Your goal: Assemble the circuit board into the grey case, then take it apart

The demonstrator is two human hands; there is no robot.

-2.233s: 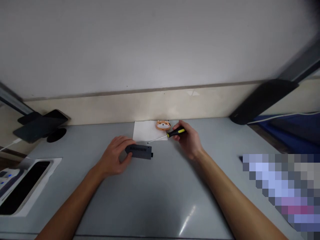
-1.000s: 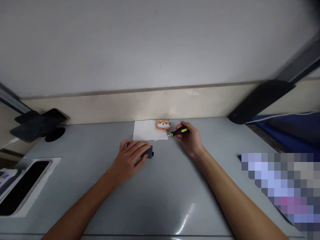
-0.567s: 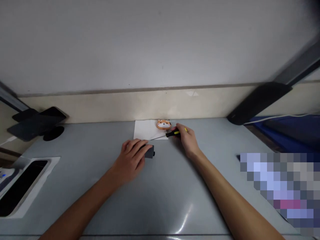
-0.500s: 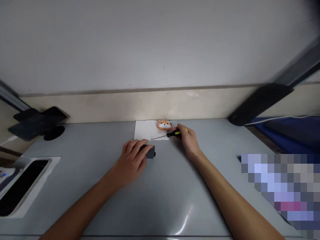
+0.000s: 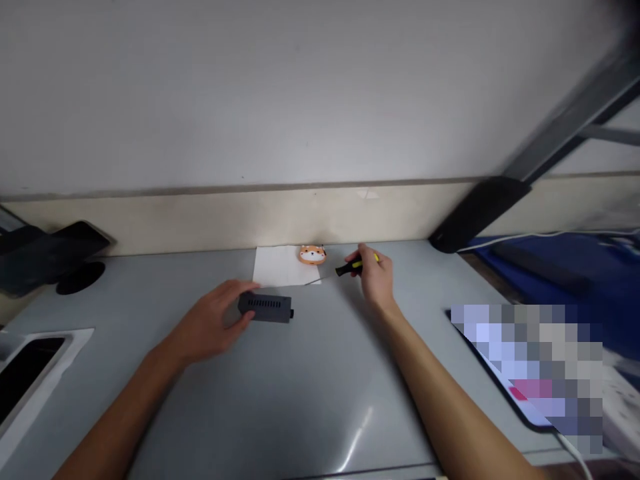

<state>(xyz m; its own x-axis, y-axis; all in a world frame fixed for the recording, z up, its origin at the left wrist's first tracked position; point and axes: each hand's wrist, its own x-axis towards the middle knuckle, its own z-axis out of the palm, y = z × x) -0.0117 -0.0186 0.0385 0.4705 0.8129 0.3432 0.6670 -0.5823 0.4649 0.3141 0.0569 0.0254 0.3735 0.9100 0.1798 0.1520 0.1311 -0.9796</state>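
A dark grey box (image 5: 270, 309) with a row of slots and a small black knob on its right end sits on the grey table. My left hand (image 5: 213, 323) is spread around the box's left end, index finger beyond it and thumb at its near side, apparently touching. In my right hand (image 5: 375, 277) is a screwdriver (image 5: 347, 268) with a black and yellow handle; its thin shaft points left, blurred, over the edge of a white paper sheet (image 5: 277, 267). An orange and white animal-face case (image 5: 312, 255) rests on that sheet.
A phone on a stand (image 5: 83, 240) is at the far left, with a black-screened device (image 5: 30, 373) on white paper nearer. To the right are a lit, pixelated tablet (image 5: 500, 373), a cable (image 5: 573, 450) and a dark post base (image 5: 475, 213). A wall (image 5: 225, 220) closes off the back.
My left hand has slid left off the top of the box and opened, uncovering its slots. My right hand still grips the screwdriver. The view has turned slightly right.
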